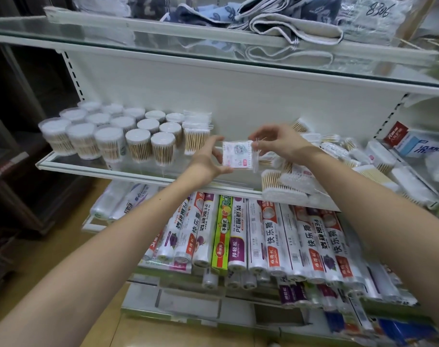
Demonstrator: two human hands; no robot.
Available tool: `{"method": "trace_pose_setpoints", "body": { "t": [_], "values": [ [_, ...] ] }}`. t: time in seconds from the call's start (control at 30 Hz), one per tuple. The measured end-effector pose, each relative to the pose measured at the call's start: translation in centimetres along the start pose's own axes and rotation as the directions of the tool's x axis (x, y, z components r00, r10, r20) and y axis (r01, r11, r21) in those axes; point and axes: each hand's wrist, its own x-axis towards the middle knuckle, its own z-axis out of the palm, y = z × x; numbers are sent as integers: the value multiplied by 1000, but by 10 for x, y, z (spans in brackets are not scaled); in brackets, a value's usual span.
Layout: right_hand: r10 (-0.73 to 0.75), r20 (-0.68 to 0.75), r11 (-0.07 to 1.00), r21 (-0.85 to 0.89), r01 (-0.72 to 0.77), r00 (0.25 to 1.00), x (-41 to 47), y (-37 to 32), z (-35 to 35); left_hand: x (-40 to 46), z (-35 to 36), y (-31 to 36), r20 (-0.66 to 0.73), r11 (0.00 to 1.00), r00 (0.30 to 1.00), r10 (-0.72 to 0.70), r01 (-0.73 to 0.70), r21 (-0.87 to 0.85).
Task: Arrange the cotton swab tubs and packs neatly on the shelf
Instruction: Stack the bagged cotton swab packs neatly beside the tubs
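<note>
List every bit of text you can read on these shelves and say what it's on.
"8306": handwritten on the clear bag, top shelf.
"PE PLASTIC WRAP": white and purple wrap roll.
"快乐斯": cling wrap roll, bottom shelf.
Small pack, held in left hand and right hand: print too blurred.

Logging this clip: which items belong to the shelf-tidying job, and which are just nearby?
Job: small flat clear swab pack held by both hands; round clear swab tubs; upright clear swab bags; jumbled swab packs.
Nearby: plastic wrap rolls; folded grey-blue towels.
</note>
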Motion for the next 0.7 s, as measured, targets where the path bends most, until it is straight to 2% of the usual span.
{"method": "trace_pose_setpoints", "body": {
  "t": [0.1,0.3,0.47,0.57,0.7],
  "values": [
    [-9,-29,1000,22,10,1000,-2,6,-2,-6,0,4,58,996,998,-10,16,-91],
    [-1,-74,994,110,10,997,-9,5,0,-3,-3,7,105,990,993,-50,63,-129],
    [25,54,998,48,-27,998,-14,-5,-4,-3,-4,5,113,950,983,-147,172,-260],
    [32,75,999,9,-33,997,-15,-10,-4,-4,-6,7,139,968,980,-141,166,-189],
    [30,64,999,-19,-28,998,-15,-14,-3,-4,-7,9,95,1000,995,-18,20,-18]
  ]
}}
